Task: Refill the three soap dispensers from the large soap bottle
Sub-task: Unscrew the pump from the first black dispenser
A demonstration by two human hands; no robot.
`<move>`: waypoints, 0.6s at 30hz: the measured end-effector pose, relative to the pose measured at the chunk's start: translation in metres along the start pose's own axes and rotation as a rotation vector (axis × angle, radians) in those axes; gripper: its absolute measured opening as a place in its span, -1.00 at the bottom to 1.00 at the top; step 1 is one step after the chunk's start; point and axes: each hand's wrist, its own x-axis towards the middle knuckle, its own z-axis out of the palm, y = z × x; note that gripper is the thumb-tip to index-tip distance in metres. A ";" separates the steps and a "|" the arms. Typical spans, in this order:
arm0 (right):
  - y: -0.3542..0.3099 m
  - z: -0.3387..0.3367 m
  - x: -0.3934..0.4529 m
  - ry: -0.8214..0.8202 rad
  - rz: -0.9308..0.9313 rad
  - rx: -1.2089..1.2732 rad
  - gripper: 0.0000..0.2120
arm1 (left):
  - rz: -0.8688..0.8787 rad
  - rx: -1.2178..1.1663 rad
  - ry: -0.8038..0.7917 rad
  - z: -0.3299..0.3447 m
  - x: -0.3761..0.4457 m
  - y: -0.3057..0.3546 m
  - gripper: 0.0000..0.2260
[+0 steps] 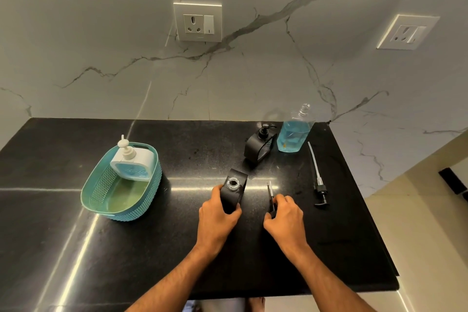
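On the black counter (76, 210), near its front edge, the open-necked black dispenser (234, 191) is gripped by the left hand (217, 213), while its removed pump (271, 197), lying just right, is pinched by the right hand (285, 218).

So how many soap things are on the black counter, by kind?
Black soap dispensers: 2
White soap dispenser in the teal basket: 1
Clear large bottle of blue soap: 1
Loose pump tops: 2
Total: 6
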 end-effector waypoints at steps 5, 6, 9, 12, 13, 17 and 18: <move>-0.002 -0.001 0.004 -0.021 0.008 -0.025 -0.57 | 0.011 -0.028 0.017 0.005 -0.002 0.004 -0.41; -0.002 -0.002 0.004 -0.024 0.008 -0.023 -0.56 | 0.009 -0.028 0.027 0.006 -0.001 0.006 -0.42; -0.001 -0.004 0.007 -0.022 0.006 -0.012 -0.54 | 0.014 -0.036 0.052 0.007 0.001 0.012 -0.43; -0.001 -0.007 0.011 0.002 -0.010 0.000 -0.55 | 0.026 -0.045 0.071 0.007 0.005 0.018 -0.41; 0.000 -0.008 0.014 0.015 -0.018 0.009 -0.55 | 0.028 -0.049 0.077 0.007 0.006 0.021 -0.41; 0.004 -0.020 0.031 0.102 -0.080 0.063 -0.53 | 0.037 -0.044 0.096 0.007 0.011 0.031 -0.43; 0.005 -0.025 0.038 0.123 -0.102 0.082 -0.53 | 0.041 -0.043 0.101 0.008 0.013 0.034 -0.42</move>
